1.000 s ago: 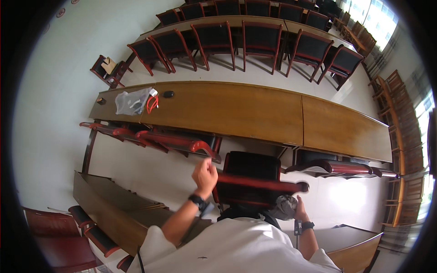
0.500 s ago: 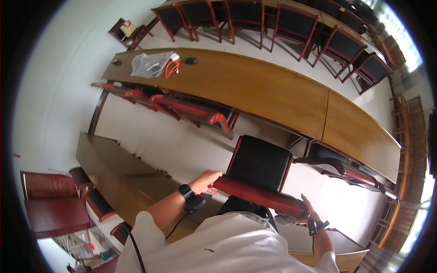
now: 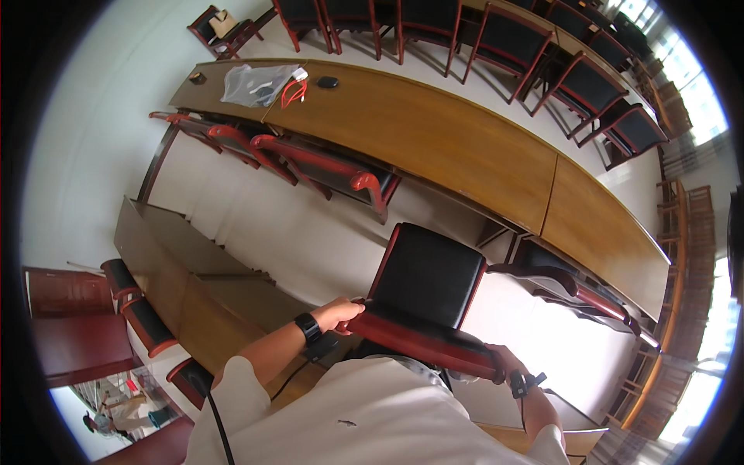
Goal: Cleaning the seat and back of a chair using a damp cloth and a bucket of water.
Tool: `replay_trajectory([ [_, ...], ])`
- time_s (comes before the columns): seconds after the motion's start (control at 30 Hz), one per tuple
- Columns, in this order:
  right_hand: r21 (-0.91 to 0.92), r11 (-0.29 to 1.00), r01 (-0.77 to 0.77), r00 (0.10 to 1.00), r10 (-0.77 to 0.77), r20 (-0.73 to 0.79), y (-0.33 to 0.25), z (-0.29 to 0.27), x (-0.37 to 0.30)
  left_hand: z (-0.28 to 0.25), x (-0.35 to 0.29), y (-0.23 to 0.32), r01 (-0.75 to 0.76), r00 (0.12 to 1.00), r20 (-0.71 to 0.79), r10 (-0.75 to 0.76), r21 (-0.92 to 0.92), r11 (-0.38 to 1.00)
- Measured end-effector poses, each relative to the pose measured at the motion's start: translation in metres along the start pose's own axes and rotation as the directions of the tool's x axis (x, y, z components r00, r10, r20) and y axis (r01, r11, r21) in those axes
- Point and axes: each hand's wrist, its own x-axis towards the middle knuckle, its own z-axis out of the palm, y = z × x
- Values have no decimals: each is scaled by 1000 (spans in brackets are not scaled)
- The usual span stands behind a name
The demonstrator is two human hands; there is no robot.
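Observation:
A wooden chair with a black padded seat point(image 3: 430, 275) and a red-brown top rail point(image 3: 418, 341) stands right in front of me, its back toward my body. My left hand point(image 3: 339, 313) grips the left end of that rail, a black watch on its wrist. At the rail's right end my right hand point(image 3: 502, 359) is closed around it, and the rail partly hides the hand. A bit of grey cloth point(image 3: 465, 377) shows just under the rail beside my right hand.
A long curved wooden table point(image 3: 434, 139) runs across the room, with a clear plastic bag point(image 3: 256, 84), a red looped item point(image 3: 293, 91) and a small black object point(image 3: 328, 80) at its left end. Chairs point(image 3: 310, 163) are tucked under it. A lower desk point(image 3: 178, 279) stands at my left.
My left hand, raised in a fist a second ago, has come down onto the chair's top rail. The chair has come closer to my body, and my view has tilted downward.

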Motion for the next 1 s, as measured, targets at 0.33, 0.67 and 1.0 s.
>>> replay_trajectory([
  [0.33, 220, 975, 31, 976, -77, 204, 52, -35, 88, 3, 1, 2, -147, 975, -150, 161, 100, 984],
  [0.67, 71, 967, 244, 914, -254, 316, -13, -77, 181, -14, 13, 79, -319, 922, -177, 345, 162, 934],
  [1.0, 239, 963, 127, 954, -185, 238, -64, -105, 235, -11, 47, 147, -200, 932, -292, 217, 85, 976],
])
